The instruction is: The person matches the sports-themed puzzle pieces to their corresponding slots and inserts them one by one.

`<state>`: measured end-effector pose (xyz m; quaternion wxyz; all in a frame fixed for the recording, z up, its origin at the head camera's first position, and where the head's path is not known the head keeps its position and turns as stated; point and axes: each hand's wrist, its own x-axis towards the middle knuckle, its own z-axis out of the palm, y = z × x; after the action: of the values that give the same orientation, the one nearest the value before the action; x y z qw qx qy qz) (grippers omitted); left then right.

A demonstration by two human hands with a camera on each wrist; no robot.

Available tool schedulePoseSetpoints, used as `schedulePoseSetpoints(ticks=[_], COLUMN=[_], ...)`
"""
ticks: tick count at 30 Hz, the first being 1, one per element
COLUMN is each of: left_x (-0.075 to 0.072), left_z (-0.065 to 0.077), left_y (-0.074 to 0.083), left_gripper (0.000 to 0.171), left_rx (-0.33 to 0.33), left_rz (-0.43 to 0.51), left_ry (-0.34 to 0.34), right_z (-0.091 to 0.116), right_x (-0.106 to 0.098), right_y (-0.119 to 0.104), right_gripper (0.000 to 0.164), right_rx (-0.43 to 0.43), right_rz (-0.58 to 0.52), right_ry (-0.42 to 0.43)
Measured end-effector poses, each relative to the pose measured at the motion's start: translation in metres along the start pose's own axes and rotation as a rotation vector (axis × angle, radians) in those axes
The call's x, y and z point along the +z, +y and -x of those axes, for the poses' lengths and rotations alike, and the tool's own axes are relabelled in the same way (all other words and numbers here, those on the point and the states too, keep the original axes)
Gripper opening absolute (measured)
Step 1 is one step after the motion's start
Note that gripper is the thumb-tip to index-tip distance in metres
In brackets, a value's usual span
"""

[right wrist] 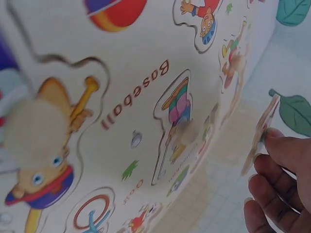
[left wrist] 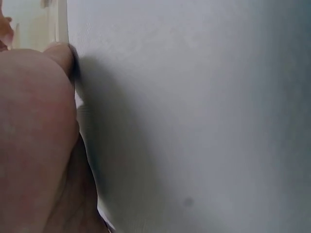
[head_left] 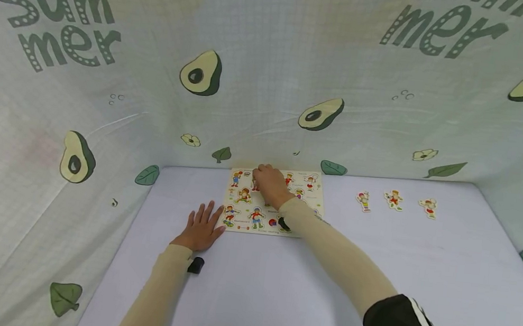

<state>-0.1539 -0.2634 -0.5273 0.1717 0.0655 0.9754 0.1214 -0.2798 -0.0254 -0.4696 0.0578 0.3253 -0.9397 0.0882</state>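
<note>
A wooden puzzle board (head_left: 246, 210) with colourful sports figures lies at the back of the table. My right hand (head_left: 270, 186) is over its upper middle. In the right wrist view, its thumb and fingers pinch a thin puzzle piece (right wrist: 261, 138) by the edge, seen side-on, so its picture is hidden. Knobbed figures sit in the board there, one near the word "Baseball". My left hand (head_left: 199, 228) rests on the table, fingers spread, at the board's left edge; the left wrist view shows mostly its palm side close up.
Three loose puzzle pieces lie in a row right of the board: a left one (head_left: 363, 201), a middle one (head_left: 393, 200) and a right one (head_left: 428, 207). A printed cloth (head_left: 256, 125) with avocados and leaves hangs behind the white table (head_left: 257, 290).
</note>
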Motion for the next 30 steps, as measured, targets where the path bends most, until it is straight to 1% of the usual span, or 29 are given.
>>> schedulePoseSetpoints(ticks=[4,8,16,19,21,24,30], left_x=[-0.001,-0.001,-0.005,-0.007,-0.008,-0.008,-0.005], left_z=[0.001,0.0,-0.001,0.0,0.0,-0.001,-0.004], left_y=[0.0,-0.001,-0.003,-0.002,-0.001,-0.001,0.0], left_gripper=[0.071,0.071,0.071,0.072,0.071,0.072,0.07], left_rx=[0.0,0.007,0.018,0.006,0.006,0.001,-0.003], left_rz=[0.002,0.015,0.032,0.034,0.043,0.022,0.015], left_ry=[-0.007,-0.018,-0.05,-0.057,-0.048,-0.051,-0.039], right_z=[-0.007,-0.013,-0.027,-0.035,-0.04,-0.048,-0.057], right_x=[0.005,0.012,0.018,0.019,0.02,0.021,0.024], right_y=[-0.005,-0.01,-0.02,-0.023,-0.025,-0.026,-0.028], right_gripper=[0.013,0.015,0.017,0.018,0.017,0.016,0.021], right_rx=[-0.006,0.009,0.016,0.007,0.002,0.007,0.026], right_rz=[-0.014,-0.017,-0.015,-0.024,-0.027,-0.018,0.001], right_ry=[0.005,-0.022,-0.025,-0.028,-0.028,-0.04,-0.073])
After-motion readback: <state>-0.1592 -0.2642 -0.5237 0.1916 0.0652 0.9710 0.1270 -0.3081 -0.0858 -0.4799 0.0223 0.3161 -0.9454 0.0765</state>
